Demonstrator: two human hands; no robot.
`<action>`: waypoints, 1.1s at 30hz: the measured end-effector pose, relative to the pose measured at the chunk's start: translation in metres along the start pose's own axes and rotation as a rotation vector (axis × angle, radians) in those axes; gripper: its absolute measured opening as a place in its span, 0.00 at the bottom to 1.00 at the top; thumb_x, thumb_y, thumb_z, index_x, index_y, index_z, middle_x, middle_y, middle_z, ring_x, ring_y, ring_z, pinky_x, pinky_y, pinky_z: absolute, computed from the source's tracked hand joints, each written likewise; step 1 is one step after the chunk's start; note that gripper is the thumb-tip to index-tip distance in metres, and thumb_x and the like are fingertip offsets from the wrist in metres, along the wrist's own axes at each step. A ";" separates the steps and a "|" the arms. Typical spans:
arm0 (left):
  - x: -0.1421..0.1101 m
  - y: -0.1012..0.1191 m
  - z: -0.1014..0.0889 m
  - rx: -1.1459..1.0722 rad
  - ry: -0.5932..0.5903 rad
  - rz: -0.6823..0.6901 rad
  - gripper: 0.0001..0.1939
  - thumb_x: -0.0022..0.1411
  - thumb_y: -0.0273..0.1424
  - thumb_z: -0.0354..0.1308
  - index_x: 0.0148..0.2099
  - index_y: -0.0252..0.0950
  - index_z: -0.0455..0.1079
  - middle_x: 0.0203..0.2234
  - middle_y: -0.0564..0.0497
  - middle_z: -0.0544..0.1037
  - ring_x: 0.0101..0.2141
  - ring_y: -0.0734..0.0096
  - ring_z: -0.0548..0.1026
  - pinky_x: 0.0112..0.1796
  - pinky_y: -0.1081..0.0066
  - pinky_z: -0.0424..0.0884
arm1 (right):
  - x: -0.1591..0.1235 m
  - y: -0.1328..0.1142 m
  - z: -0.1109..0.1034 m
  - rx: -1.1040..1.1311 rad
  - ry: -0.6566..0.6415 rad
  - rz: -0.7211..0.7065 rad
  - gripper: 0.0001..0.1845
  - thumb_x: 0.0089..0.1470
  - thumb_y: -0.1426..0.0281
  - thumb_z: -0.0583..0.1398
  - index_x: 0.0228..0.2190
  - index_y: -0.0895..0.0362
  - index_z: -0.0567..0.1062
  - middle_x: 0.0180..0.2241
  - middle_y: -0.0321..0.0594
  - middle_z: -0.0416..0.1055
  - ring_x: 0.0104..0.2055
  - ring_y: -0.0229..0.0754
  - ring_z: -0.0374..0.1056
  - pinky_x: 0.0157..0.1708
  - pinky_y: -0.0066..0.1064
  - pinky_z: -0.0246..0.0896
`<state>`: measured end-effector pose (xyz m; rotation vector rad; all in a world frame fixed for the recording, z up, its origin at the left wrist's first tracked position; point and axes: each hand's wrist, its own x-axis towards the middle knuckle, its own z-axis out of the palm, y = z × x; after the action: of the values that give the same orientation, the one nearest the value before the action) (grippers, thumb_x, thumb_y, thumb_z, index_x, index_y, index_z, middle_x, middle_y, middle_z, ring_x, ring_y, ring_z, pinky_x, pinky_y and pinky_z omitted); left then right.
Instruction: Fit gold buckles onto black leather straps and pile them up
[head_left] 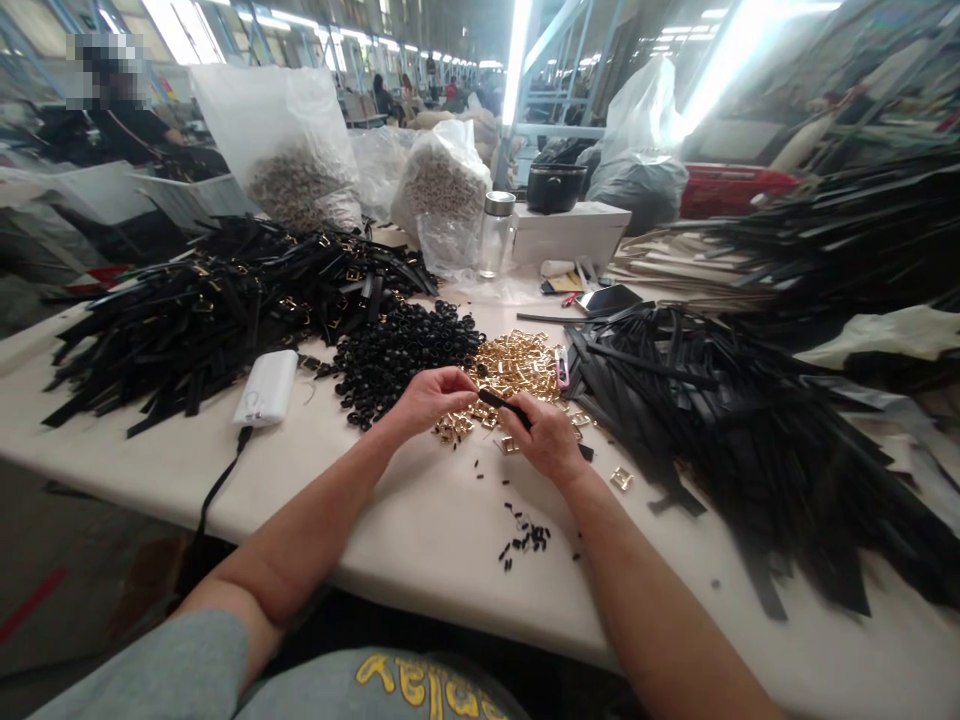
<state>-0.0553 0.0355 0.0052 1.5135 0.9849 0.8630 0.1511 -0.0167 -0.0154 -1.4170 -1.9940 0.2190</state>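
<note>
A short black strap (504, 405) is stretched between my hands, above the middle of the table. My right hand (549, 440) is closed around it, with the far end pointing up and left. At that end the thumb and fingers of my left hand (435, 402) are pinched together on its tip; whether a small loop is also between them is hidden. Just beyond my hands lies a heap of gold buckles (517, 362). Left of it is a pile of small black loops (401, 350). To the right, long black straps (660, 390) are heaped.
Straps with buckles (247, 300) are piled at the left, behind a white power bank (266, 388) with a cable. Small black scraps (529, 540) lie near the front edge. A glass bottle (496, 235), a white box (570, 235) and filled plastic bags (442, 185) stand behind.
</note>
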 end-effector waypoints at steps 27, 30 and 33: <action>-0.008 -0.005 0.016 0.730 -0.052 0.169 0.09 0.58 0.30 0.57 0.29 0.34 0.76 0.25 0.49 0.77 0.29 0.71 0.72 0.33 0.71 0.66 | 0.002 0.008 0.005 0.077 0.073 0.087 0.11 0.57 0.63 0.56 0.27 0.56 0.73 0.24 0.37 0.71 0.25 0.38 0.63 0.28 0.28 0.54; -0.005 -0.008 0.013 0.247 0.019 0.005 0.10 0.56 0.35 0.61 0.36 0.34 0.76 0.24 0.52 0.76 0.23 0.75 0.70 0.28 0.73 0.66 | 0.001 0.009 0.006 0.141 0.080 0.103 0.12 0.58 0.63 0.56 0.28 0.56 0.72 0.23 0.35 0.69 0.24 0.37 0.62 0.27 0.27 0.54; -0.006 -0.004 0.016 -0.160 0.040 -0.124 0.17 0.50 0.36 0.66 0.41 0.33 0.74 0.23 0.54 0.75 0.21 0.78 0.69 0.26 0.74 0.67 | 0.001 0.009 0.005 0.197 0.095 0.120 0.11 0.58 0.63 0.56 0.28 0.56 0.72 0.22 0.34 0.68 0.23 0.36 0.60 0.26 0.27 0.54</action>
<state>-0.0437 0.0245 -0.0017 1.2911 1.0040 0.8647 0.1549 -0.0109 -0.0231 -1.3941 -1.7616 0.3835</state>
